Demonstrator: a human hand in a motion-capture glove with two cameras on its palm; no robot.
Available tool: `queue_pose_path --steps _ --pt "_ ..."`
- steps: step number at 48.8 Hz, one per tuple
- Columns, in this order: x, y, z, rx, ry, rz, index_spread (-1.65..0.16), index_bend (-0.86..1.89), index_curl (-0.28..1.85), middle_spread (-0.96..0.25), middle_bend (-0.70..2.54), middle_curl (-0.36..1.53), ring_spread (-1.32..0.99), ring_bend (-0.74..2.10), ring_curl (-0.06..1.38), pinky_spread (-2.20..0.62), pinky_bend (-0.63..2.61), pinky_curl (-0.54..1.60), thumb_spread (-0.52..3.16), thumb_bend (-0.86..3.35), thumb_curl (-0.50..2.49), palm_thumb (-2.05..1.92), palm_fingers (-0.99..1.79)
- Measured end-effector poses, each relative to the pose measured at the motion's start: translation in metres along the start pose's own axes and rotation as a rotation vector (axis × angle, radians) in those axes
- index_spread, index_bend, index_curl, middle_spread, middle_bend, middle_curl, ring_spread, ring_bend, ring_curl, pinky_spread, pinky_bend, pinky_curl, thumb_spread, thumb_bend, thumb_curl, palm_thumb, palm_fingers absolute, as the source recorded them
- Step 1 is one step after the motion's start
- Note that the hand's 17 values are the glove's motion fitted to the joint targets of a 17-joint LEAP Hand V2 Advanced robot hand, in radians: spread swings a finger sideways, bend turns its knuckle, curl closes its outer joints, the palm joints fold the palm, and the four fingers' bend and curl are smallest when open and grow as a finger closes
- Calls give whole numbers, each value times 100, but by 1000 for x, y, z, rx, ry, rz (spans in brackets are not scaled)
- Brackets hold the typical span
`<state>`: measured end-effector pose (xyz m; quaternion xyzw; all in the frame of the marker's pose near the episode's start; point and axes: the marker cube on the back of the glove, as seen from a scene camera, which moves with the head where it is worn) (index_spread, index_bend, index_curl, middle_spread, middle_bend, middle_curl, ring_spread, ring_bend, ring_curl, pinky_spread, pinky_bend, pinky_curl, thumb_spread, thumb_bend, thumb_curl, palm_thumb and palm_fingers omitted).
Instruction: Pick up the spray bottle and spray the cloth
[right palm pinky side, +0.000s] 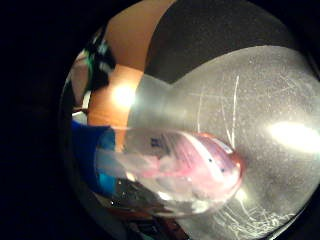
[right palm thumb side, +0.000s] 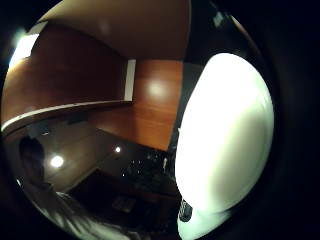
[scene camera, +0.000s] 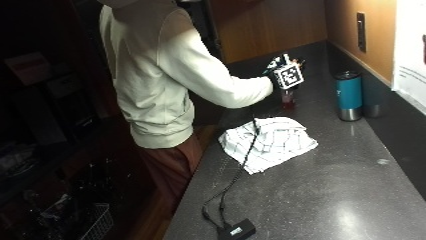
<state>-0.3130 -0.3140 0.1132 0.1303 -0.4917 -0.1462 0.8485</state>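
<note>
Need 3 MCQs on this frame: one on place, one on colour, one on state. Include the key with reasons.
1. Where does the cloth lie?
A. On the counter, near the person
B. In the wire basket on the floor
C. Draped over the tumbler

2. What colour is the tumbler by the wall?
A. Red
B. Teal with a steel base
C. White

3. What is the spray bottle doing?
A. Lying on the cloth
B. Standing alone by the wall
C. Gripped in the gloved right hand, above the counter

Key: 1 A, the checked cloth lies crumpled on the dark counter. 2 B, teal body, metal bottom. 3 C, the bottle's pinkish base shows under the hand, beyond the cloth.
</note>
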Motion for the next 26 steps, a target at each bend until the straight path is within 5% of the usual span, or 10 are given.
queue_pose_path --steps 7,16,21,26 --pt "-6 4 -13 -60 38 -40 -31 6 33 -6 17 38 -9 45 38 3 55 43 77 -6 55 75 23" --pt "-24 -15 -39 152 82 -96 -36 10 27 -3 17 34 -6 44 34 11 56 39 83 -5 50 67 12" --pt "-33 25 -47 -66 118 -110 -37 11 25 -2 18 34 -4 44 33 13 56 38 84 -4 48 66 11" --pt "-46 36 -44 -70 134 -119 -37 15 25 -2 18 33 -3 45 33 14 55 37 85 -4 47 66 13"
